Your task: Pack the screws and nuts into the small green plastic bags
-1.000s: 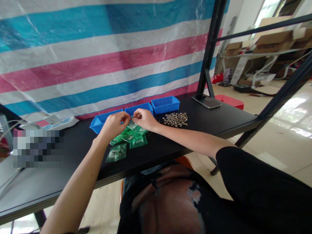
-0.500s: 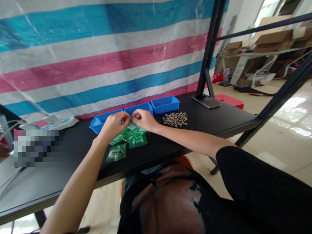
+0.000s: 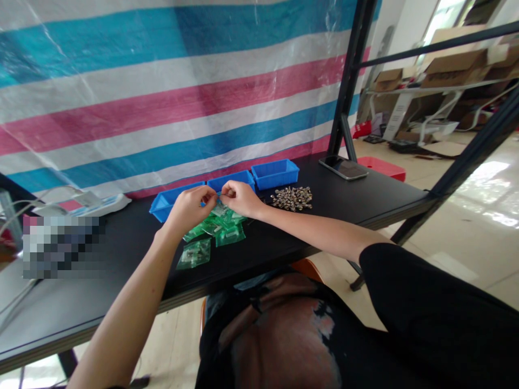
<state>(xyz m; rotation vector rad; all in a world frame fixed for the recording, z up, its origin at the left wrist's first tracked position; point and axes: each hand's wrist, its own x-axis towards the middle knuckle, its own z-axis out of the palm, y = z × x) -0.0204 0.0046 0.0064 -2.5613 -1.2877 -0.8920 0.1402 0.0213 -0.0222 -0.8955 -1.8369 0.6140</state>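
Small item (image 3: 219,194) is pinched by left hand (image 3: 192,206) and right hand (image 3: 241,199); packets (image 3: 227,226) below.

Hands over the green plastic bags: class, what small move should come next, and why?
Perhaps steady the left hand and ease the right hand slightly aside: both seem to pinch one small item over the green plastic bags, hiding most of it, so a wider gap might let us identify it.

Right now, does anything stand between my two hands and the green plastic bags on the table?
Nothing visible does. Your left hand and right hand are at the far side of the green bags; the blue trays stand beyond the hands, and the metal parts lie to the right.
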